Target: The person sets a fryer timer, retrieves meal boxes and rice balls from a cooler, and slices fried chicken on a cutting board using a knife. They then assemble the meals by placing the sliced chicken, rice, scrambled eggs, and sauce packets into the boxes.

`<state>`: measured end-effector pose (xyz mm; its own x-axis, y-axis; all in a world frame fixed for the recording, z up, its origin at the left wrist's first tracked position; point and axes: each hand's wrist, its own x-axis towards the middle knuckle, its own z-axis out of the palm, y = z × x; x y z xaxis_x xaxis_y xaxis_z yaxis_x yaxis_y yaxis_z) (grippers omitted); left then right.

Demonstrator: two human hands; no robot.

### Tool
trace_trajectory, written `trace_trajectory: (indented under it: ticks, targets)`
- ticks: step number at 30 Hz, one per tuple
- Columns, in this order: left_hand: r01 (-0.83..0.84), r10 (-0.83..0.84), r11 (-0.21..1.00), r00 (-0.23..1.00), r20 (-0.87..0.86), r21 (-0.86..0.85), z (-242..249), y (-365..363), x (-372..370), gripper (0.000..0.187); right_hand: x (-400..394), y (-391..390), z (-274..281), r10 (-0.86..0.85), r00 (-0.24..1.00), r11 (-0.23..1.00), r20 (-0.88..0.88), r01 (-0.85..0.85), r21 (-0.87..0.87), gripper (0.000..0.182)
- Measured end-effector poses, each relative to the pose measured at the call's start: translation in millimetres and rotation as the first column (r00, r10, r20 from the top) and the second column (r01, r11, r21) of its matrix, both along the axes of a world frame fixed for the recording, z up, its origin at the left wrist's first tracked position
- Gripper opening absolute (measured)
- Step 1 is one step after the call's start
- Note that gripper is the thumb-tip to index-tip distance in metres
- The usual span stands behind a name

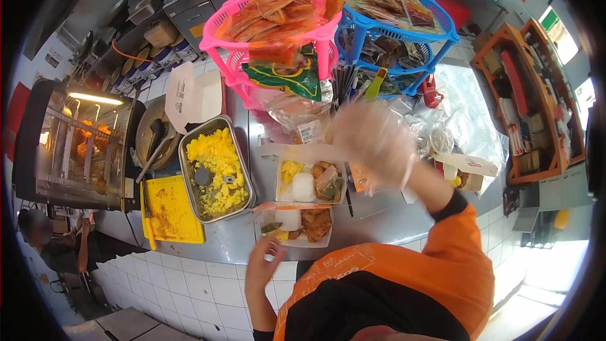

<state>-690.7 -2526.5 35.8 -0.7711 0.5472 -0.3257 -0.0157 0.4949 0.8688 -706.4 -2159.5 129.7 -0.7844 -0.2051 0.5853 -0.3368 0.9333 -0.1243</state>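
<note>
My left hand (261, 264), with a ring on one finger, is at the near left corner of the lower food box (322, 240). Its fingers are loosely bent and apart, with nothing seen in them. That box holds white rice (288, 220), fried chicken (315, 223) and a little yellow food. My right hand (374, 142), smeared by motion and seemingly in a clear plastic glove, is raised right of the upper food box (278, 183). Its fingers cannot be made out. In the upper box are scrambled egg (291, 171), rice (303, 187), meat and a small clear packet (327, 183).
On the left are a steel tray of scrambled egg (218, 151), a yellow cutting board (178, 209) with a knife, a pan (151, 127) and a lit glass oven (88, 145). Pink (218, 25) and blue (449, 35) baskets of packets stand behind. Another person is at far left.
</note>
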Motion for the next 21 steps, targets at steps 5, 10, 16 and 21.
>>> trace_trajectory:
  ticks: [5, 10, 16, 21]
  targets:
    - [0.126, -0.113, 0.992, 0.906, -0.408, 0.006, -14.3, 33.3, 23.8, 0.033, -112.6, 204.5, 82.6, -0.581, 0.796, 0.811, 0.173, 0.584, 0.034, 0.045]
    - [-0.09, 0.121, 0.992, 0.85, -0.512, 0.086, 3.9, 40.3, 17.8, 0.024, -177.6, 285.8, 48.9, -0.356, 0.829, 0.87, 0.431, 0.462, -0.171, 0.038]
    - [-0.075, 0.085, 0.996, 0.871, -0.484, 0.039, 6.5, 24.3, 7.0, 0.019, -128.2, 245.2, 99.2, 0.079, 0.937, 0.253, 0.34, 0.311, -0.916, 0.018]
    - [-0.107, 0.145, 0.989, 0.866, -0.478, 0.105, 4.0, 28.6, -2.1, 0.018, -161.1, 257.8, 56.4, -0.024, 0.986, 0.825, 0.167, -0.075, 0.561, 0.028]
